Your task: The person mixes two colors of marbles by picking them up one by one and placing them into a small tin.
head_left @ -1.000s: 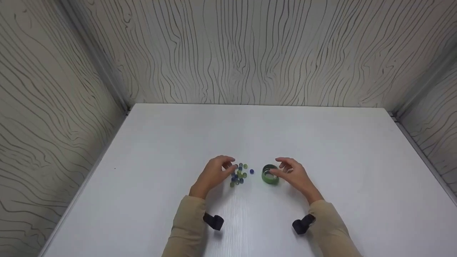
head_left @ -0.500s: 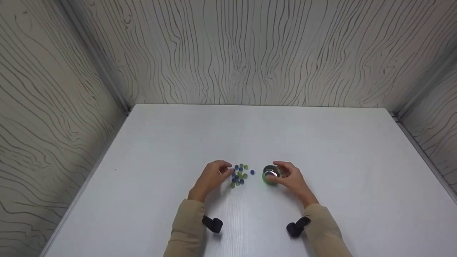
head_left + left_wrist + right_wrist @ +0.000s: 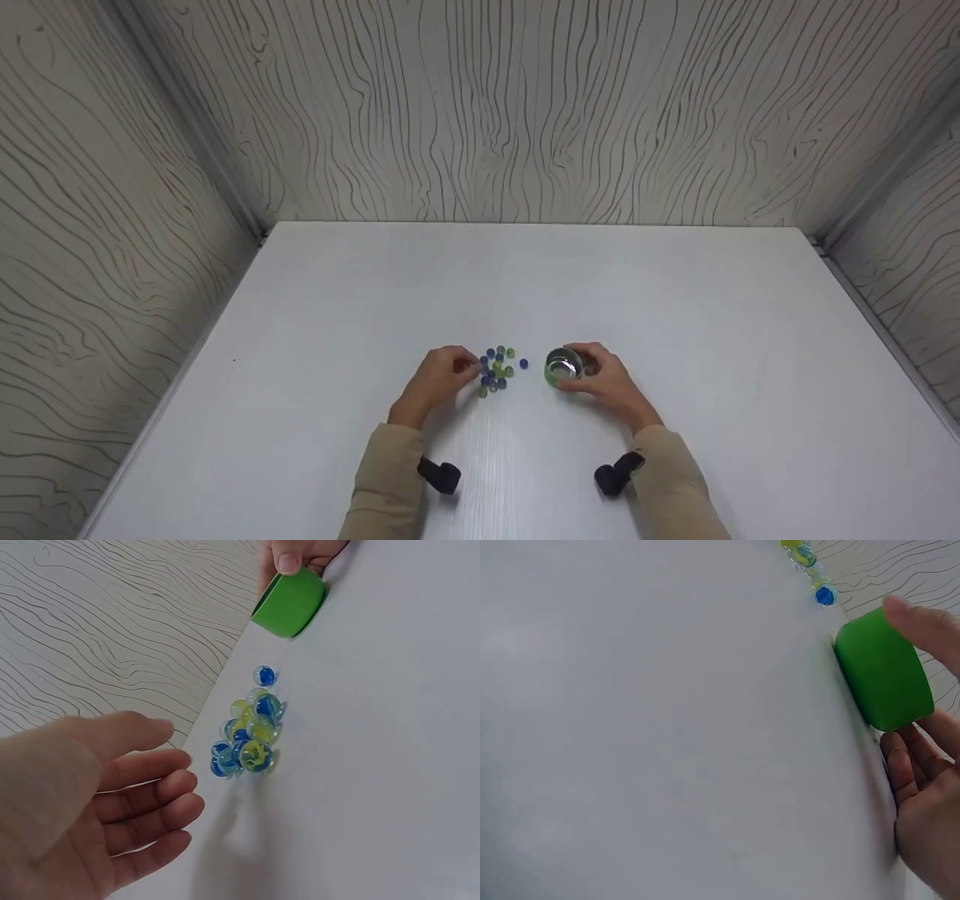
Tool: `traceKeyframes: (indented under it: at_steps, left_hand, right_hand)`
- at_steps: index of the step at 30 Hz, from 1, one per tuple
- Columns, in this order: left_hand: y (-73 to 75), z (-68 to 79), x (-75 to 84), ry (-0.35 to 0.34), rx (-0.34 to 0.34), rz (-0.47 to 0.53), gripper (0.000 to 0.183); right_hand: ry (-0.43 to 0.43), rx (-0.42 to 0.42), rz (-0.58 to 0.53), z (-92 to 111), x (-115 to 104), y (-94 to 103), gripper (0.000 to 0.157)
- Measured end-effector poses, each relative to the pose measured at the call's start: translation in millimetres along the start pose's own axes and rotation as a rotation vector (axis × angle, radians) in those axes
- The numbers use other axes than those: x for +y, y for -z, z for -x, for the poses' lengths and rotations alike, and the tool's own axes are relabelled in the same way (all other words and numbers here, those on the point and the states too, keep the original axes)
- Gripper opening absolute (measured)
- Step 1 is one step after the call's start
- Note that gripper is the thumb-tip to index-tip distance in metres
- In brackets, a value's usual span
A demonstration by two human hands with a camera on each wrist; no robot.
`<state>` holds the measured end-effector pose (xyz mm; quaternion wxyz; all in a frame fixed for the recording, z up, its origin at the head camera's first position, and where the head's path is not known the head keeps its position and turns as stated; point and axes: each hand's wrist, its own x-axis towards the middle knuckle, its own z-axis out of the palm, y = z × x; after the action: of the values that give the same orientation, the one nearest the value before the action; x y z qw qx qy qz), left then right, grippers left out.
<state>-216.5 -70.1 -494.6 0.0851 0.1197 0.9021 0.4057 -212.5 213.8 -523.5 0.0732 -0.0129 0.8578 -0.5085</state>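
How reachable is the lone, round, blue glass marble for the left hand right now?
Probably yes: the lone blue glass marble sits uncovered from above, though the clustered blue and yellow-green glass marbles lie between it and the left hand.

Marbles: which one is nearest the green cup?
The lone blue marble, in the gap between the cup and the other marbles. It sits apart, while the others bunch together farther from the cup.

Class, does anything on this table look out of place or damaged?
One blue marble lies apart from the clustered marbles, toward the green cup, so it looks like a stray. A tiny dark speck marks the white table at left. No damage shows.
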Motion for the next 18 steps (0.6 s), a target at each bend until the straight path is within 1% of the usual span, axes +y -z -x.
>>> traceKeyframes:
  at_steps: [6,14,18]
  left_hand:
    - [-1.2,1.6,0.3,0.059,-0.016,0.002,0.018]
    - [-1.5,3.0,3.0,0.059,-0.036,0.020,0.014]
    - [-1.2,2.8,2.7,0.067,-0.050,0.007,0.014]
  right_hand:
    - [-0.015,-0.013,-0.015,-1.1,1.6,0.7,0.065]
    - [0.025,-0.025,-0.041,0.5,1.9,5.1,0.060]
    - [0.045,-0.045,-0.054,-1.2,2.1,5.3,0.061]
